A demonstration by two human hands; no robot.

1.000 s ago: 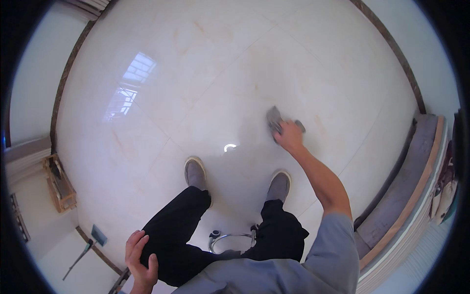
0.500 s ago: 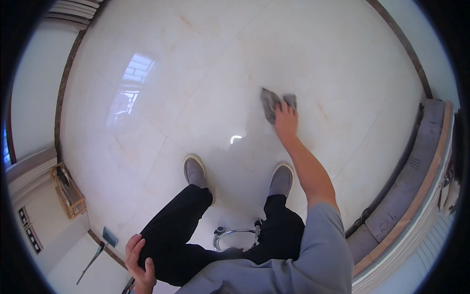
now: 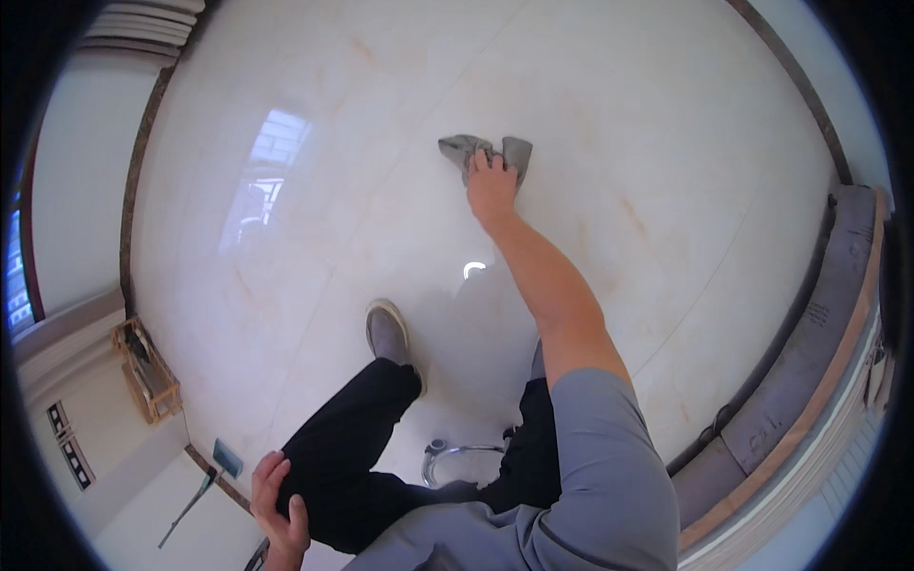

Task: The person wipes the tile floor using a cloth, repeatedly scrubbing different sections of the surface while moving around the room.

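Observation:
A crumpled grey cloth (image 3: 517,152) lies on the glossy pale tiled floor (image 3: 362,190), out in front of my feet. My right hand (image 3: 491,190) presses down on it at the end of my stretched arm, its fingers bent into the fabric. The cloth sticks out on both sides of the fingers, and the part under the palm is hidden. My left hand (image 3: 279,500) rests on my left knee, thumb and fingers apart, with nothing held. Between my legs shows a curved chrome bar (image 3: 466,450).
My left shoe (image 3: 387,333) stands on the floor; my right arm mostly hides the other. Long grey wrapped bundles (image 3: 790,352) line the right wall. Along the left stand a wooden rack (image 3: 148,371) and a long-handled tool with a flat blue-green head (image 3: 227,459).
My right hand has slid the cloth leftward and farther away across the floor. My right arm now covers most of my right shoe. The left hand stays on the knee.

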